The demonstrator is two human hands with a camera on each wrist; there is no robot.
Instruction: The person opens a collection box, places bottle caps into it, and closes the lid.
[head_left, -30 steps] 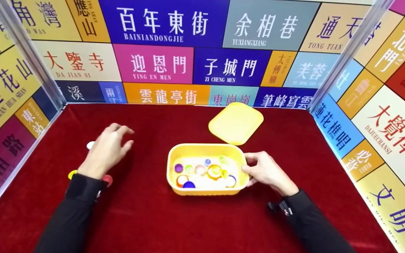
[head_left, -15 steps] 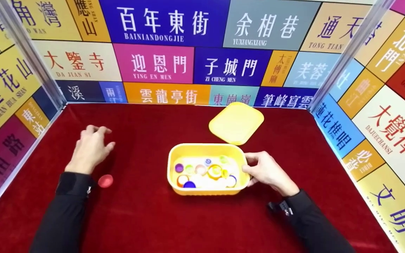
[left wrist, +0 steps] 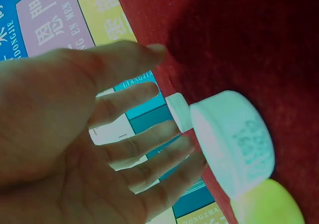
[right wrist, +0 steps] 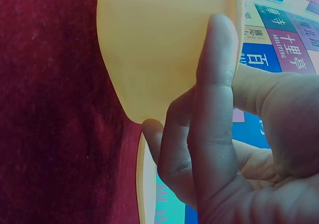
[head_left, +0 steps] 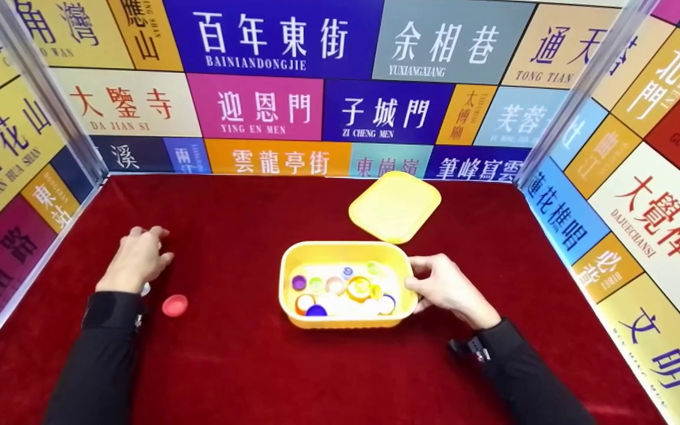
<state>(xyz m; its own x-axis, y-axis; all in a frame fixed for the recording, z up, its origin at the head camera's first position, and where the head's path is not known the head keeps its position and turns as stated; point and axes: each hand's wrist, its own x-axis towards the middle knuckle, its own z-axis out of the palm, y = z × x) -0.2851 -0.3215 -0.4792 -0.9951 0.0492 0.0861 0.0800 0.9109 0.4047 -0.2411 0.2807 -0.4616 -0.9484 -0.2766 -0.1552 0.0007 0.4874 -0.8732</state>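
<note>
My left hand (head_left: 134,258) hovers over the table's left side with loosely bent fingers, holding nothing. In the left wrist view a white bottle cap (left wrist: 234,139) with printing stands close beyond its fingertips. Behind that is a smaller white cap (left wrist: 179,112), and a yellow-green cap (left wrist: 269,204) sits in front. A red cap (head_left: 175,306) lies right of the left wrist. My right hand (head_left: 449,289) grips the right end of a yellow plastic box (head_left: 346,323), fingers along its outer wall (right wrist: 159,50). Several coloured caps, among them a purple one (head_left: 299,283), lie inside.
The box's yellow lid (head_left: 396,206) lies flat behind the box on the red cloth (head_left: 245,366). Printed panels (head_left: 257,106) wall the table at the back and both sides, with metal posts (head_left: 582,88) at the corners.
My left hand has moved left and then nearer, over the caps, uncovering the red cap on the way. The right hand and box have stayed in place.
</note>
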